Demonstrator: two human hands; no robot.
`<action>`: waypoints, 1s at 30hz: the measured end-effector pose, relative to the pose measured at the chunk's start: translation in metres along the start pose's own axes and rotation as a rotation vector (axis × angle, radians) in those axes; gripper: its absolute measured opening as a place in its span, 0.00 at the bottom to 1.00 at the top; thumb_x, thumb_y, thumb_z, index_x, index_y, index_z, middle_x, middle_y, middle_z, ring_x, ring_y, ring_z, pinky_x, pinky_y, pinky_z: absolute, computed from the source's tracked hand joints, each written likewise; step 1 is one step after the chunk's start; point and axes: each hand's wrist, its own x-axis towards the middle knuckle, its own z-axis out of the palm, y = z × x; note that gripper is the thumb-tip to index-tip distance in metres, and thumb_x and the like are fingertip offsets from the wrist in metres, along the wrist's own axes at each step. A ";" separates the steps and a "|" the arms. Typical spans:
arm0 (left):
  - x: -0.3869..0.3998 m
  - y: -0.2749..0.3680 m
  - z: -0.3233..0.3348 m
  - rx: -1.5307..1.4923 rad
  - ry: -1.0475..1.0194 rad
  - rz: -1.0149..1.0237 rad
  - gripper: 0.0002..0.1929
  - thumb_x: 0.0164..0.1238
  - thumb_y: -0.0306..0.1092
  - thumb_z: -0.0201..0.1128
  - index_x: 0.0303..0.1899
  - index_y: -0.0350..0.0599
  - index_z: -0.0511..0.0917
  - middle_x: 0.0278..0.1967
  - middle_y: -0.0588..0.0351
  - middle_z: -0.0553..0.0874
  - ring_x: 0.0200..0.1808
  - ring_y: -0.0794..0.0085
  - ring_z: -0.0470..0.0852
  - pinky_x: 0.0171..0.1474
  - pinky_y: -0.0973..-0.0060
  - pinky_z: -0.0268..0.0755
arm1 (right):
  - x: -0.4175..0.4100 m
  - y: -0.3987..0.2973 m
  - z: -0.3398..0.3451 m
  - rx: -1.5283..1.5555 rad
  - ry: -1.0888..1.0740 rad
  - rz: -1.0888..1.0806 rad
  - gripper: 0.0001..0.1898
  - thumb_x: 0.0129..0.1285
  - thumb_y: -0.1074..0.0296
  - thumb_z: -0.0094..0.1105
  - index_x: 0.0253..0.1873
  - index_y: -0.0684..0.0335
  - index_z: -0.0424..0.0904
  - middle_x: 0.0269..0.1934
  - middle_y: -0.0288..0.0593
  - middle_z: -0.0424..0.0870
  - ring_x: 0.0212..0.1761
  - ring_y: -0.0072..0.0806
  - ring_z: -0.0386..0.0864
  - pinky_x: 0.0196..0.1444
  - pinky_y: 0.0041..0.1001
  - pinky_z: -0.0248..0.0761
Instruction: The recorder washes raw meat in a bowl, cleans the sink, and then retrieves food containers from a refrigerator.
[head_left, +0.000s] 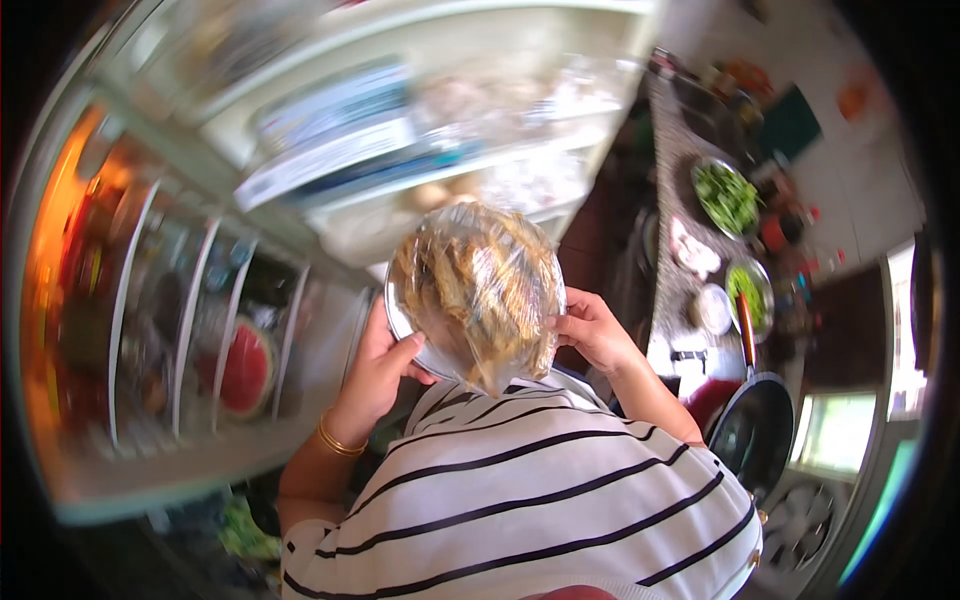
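A plate (400, 321) of brown, fried-looking food (457, 277) is held up in front of my chest. Clear plastic wrap (499, 300) covers the food, creased and shiny. My left hand (386, 349) grips the plate's left rim, with the thumb on top. On the opposite side, my right hand (589, 330) pinches the rim and the edge of the wrap. The fingers under the plate are mostly hidden. Just beyond the plate is the open fridge door (517, 157), its racks loaded with packets and a blue-and-white box (337, 112).
At left stands the open fridge, with shelves (180, 322) and a cut watermelon (247, 367). Along the right runs a stone counter (667, 150) with a bowl of leafy greens (724, 195), a bowl of chopped greens (754, 292), and a wok (757, 427).
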 end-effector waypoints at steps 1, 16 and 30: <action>0.013 -0.004 0.011 -0.001 -0.054 -0.013 0.26 0.62 0.23 0.47 0.61 0.43 0.51 0.44 0.52 0.75 0.29 0.75 0.80 0.23 0.85 0.75 | -0.013 -0.001 -0.011 0.031 0.069 -0.030 0.12 0.59 0.73 0.54 0.48 0.67 0.72 0.35 0.38 0.79 0.30 0.21 0.77 0.33 0.20 0.73; 0.183 -0.156 0.146 0.448 -0.610 0.015 0.27 0.63 0.30 0.55 0.62 0.43 0.54 0.46 0.54 0.74 0.33 0.80 0.74 0.36 0.82 0.70 | -0.093 0.135 -0.163 0.509 0.925 -0.358 0.12 0.59 0.75 0.46 0.48 0.64 0.70 0.33 0.36 0.77 0.30 0.19 0.76 0.32 0.21 0.74; 0.125 -0.153 0.037 0.339 -0.292 -0.182 0.14 0.65 0.29 0.51 0.51 0.39 0.70 0.41 0.54 0.80 0.39 0.76 0.78 0.43 0.81 0.69 | -0.006 0.138 -0.322 0.656 1.191 -0.480 0.17 0.58 0.78 0.40 0.53 0.59 0.64 0.43 0.44 0.77 0.38 0.34 0.79 0.37 0.33 0.76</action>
